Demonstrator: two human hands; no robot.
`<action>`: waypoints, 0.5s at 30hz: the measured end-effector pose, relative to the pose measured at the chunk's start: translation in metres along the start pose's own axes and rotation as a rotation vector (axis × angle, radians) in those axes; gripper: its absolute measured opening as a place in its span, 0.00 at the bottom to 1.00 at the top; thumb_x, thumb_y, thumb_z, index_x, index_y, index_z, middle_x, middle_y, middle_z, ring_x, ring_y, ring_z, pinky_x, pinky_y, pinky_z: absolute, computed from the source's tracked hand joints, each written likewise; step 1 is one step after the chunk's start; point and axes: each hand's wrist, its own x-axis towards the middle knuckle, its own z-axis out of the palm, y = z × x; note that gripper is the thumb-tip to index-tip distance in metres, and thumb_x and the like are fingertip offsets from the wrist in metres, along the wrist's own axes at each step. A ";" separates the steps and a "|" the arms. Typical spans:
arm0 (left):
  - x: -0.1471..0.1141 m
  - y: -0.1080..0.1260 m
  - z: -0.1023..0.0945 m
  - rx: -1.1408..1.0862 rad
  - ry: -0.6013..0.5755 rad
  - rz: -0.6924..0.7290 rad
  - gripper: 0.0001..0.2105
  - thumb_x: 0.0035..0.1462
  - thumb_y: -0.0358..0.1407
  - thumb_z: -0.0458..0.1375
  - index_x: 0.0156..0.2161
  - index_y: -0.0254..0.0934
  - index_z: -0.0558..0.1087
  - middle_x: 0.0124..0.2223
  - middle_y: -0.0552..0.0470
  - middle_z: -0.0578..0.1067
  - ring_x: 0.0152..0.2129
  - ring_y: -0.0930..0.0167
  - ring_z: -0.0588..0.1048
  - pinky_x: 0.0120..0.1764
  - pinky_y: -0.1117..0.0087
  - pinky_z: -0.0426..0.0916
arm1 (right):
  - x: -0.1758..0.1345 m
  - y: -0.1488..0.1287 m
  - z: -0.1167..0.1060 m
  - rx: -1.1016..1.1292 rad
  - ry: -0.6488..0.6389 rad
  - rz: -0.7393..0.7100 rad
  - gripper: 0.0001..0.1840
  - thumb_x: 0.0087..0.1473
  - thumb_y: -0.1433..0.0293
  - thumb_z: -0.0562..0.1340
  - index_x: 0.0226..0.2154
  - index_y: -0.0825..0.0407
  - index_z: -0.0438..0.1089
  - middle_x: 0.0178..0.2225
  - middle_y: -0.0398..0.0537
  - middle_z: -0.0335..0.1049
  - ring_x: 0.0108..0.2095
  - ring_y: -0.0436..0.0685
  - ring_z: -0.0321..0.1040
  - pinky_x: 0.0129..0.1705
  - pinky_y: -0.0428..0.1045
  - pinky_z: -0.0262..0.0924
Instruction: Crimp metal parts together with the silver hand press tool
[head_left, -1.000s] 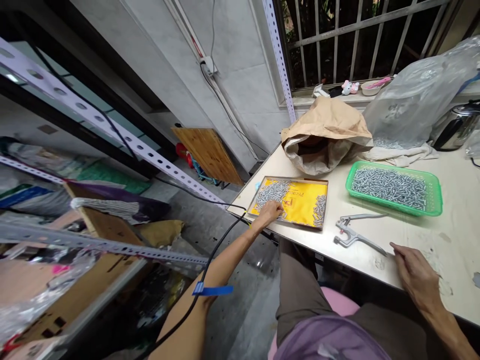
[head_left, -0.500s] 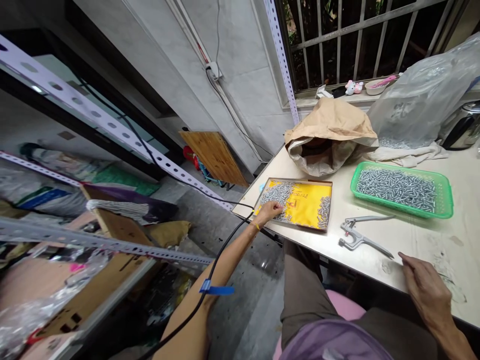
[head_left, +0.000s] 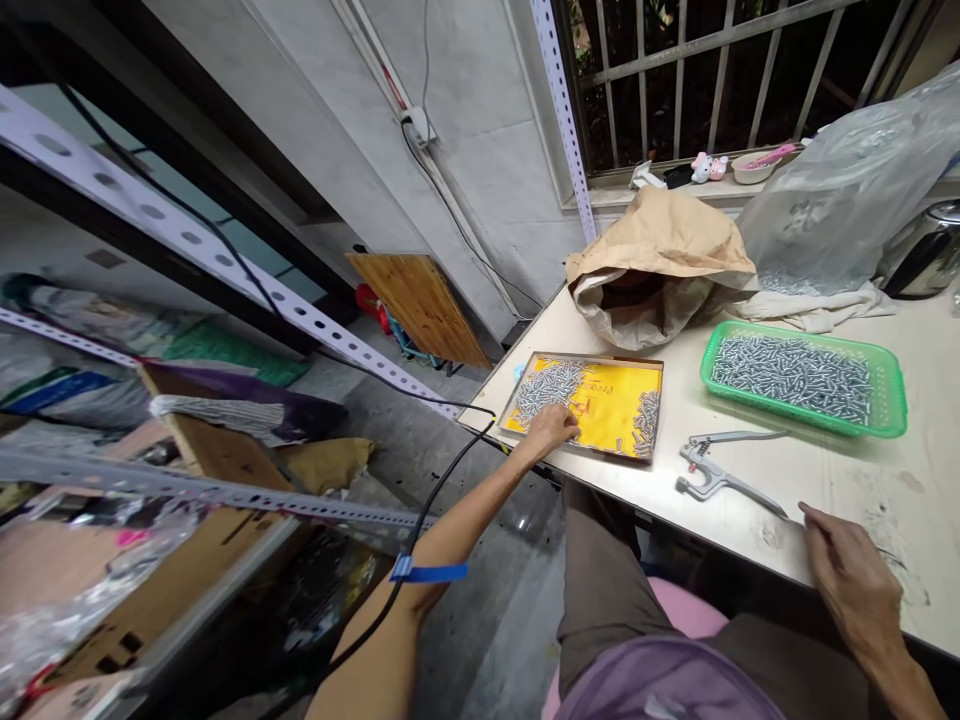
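Observation:
My left hand (head_left: 551,432) is at the near edge of a shallow tray (head_left: 655,410) with a yellow bottom, its fingers curled together and pointing down. Whatever they hold, if anything, is hidden. Small silvery metal pieces (head_left: 551,386), like screws or rivets, lie heaped just beyond this hand, and a smaller pile (head_left: 646,424) lies along the tray's right side. My right hand (head_left: 853,570) rests on the table's front edge with its fingers stretched out and nothing in it. Near its fingertips lie metal hand pliers (head_left: 724,476), handles spread.
A green basket (head_left: 896,400) full of similar metal pieces stands on the table. Behind are an open brown paper bag (head_left: 667,235), a clear plastic bag (head_left: 840,200) and a kettle (head_left: 926,250). A black cable (head_left: 442,482) runs across my left arm.
My left hand has moved slightly right and toward me along the tray's near side. Pieces that lay near its fingers there are now mostly gone or covered. My right hand stays put.

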 end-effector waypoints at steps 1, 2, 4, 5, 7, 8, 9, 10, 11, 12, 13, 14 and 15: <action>-0.002 0.000 0.002 0.028 -0.011 0.010 0.06 0.48 0.31 0.58 0.30 0.36 0.79 0.28 0.51 0.75 0.31 0.69 0.73 0.31 0.73 0.62 | 0.000 0.000 0.000 0.001 -0.004 -0.001 0.11 0.62 0.72 0.53 0.44 0.50 0.69 0.33 0.45 0.73 0.31 0.52 0.70 0.32 0.45 0.63; -0.004 0.000 0.003 0.051 -0.003 0.023 0.07 0.49 0.31 0.58 0.32 0.36 0.79 0.30 0.51 0.76 0.33 0.68 0.73 0.32 0.73 0.62 | 0.000 0.000 0.000 0.004 -0.009 -0.002 0.11 0.62 0.72 0.53 0.44 0.50 0.69 0.33 0.45 0.73 0.31 0.52 0.70 0.32 0.46 0.63; -0.007 0.001 0.004 0.085 0.037 0.051 0.09 0.51 0.31 0.57 0.35 0.37 0.79 0.34 0.49 0.76 0.37 0.67 0.72 0.35 0.73 0.63 | 0.000 0.001 0.000 0.009 -0.016 0.001 0.12 0.62 0.72 0.53 0.44 0.49 0.69 0.33 0.45 0.73 0.31 0.52 0.70 0.33 0.46 0.63; -0.009 0.001 0.003 0.099 0.054 0.065 0.09 0.52 0.31 0.56 0.36 0.37 0.79 0.36 0.48 0.75 0.39 0.67 0.72 0.37 0.72 0.64 | 0.000 0.001 0.000 0.011 -0.016 0.003 0.12 0.62 0.72 0.53 0.44 0.49 0.69 0.33 0.44 0.73 0.31 0.52 0.70 0.34 0.46 0.63; -0.012 0.003 0.003 0.122 0.065 0.085 0.08 0.54 0.33 0.56 0.36 0.37 0.79 0.37 0.47 0.75 0.40 0.66 0.71 0.39 0.71 0.64 | -0.001 0.001 0.001 0.014 -0.011 0.007 0.11 0.62 0.72 0.53 0.43 0.50 0.70 0.33 0.44 0.73 0.31 0.51 0.70 0.34 0.46 0.63; -0.013 0.004 0.003 0.131 0.059 0.091 0.08 0.54 0.34 0.57 0.35 0.37 0.78 0.37 0.47 0.74 0.40 0.65 0.70 0.40 0.71 0.64 | -0.001 0.002 0.001 0.015 -0.009 0.010 0.11 0.62 0.72 0.53 0.43 0.50 0.70 0.33 0.45 0.73 0.31 0.51 0.70 0.34 0.46 0.63; -0.014 0.005 0.003 0.139 0.049 0.095 0.07 0.53 0.35 0.58 0.35 0.37 0.78 0.36 0.47 0.74 0.41 0.65 0.70 0.40 0.70 0.64 | -0.001 0.002 0.002 0.019 -0.006 0.011 0.11 0.62 0.72 0.53 0.42 0.50 0.70 0.33 0.45 0.73 0.31 0.51 0.70 0.34 0.45 0.63; -0.015 0.006 0.003 0.145 0.039 0.100 0.07 0.52 0.35 0.59 0.35 0.37 0.78 0.36 0.47 0.74 0.41 0.64 0.70 0.39 0.70 0.64 | -0.002 0.002 0.002 0.023 -0.004 0.014 0.10 0.62 0.72 0.53 0.42 0.51 0.70 0.33 0.45 0.73 0.31 0.51 0.70 0.33 0.45 0.63; -0.015 0.007 0.003 0.152 0.030 0.103 0.06 0.52 0.34 0.59 0.34 0.37 0.78 0.35 0.47 0.74 0.41 0.64 0.70 0.39 0.70 0.64 | -0.002 0.003 0.002 0.026 -0.005 0.018 0.10 0.62 0.71 0.53 0.42 0.50 0.70 0.33 0.45 0.73 0.31 0.51 0.70 0.33 0.46 0.63; -0.015 0.008 0.004 0.157 0.020 0.106 0.06 0.53 0.32 0.58 0.35 0.36 0.77 0.35 0.46 0.74 0.40 0.64 0.70 0.38 0.70 0.64 | -0.003 0.003 0.002 0.027 -0.009 0.024 0.11 0.62 0.71 0.53 0.42 0.50 0.70 0.33 0.45 0.73 0.31 0.52 0.70 0.33 0.46 0.63; -0.015 0.009 0.004 0.160 0.011 0.104 0.07 0.53 0.30 0.57 0.35 0.36 0.77 0.36 0.46 0.74 0.40 0.65 0.70 0.38 0.71 0.64 | -0.004 0.003 0.002 0.027 -0.016 0.032 0.11 0.62 0.71 0.53 0.42 0.49 0.70 0.32 0.45 0.73 0.31 0.52 0.70 0.33 0.46 0.63; -0.015 0.010 0.004 0.156 0.003 0.101 0.08 0.53 0.29 0.55 0.35 0.36 0.77 0.36 0.46 0.75 0.39 0.65 0.70 0.37 0.71 0.63 | -0.004 0.004 0.002 0.027 -0.023 0.042 0.11 0.62 0.70 0.53 0.42 0.49 0.70 0.32 0.44 0.73 0.31 0.52 0.70 0.33 0.47 0.63; -0.014 0.010 0.004 0.147 -0.004 0.093 0.09 0.53 0.27 0.54 0.35 0.36 0.76 0.36 0.46 0.75 0.39 0.66 0.71 0.37 0.71 0.63 | -0.005 0.004 0.002 0.029 -0.028 0.052 0.11 0.62 0.70 0.53 0.43 0.49 0.70 0.32 0.44 0.73 0.31 0.52 0.70 0.33 0.47 0.63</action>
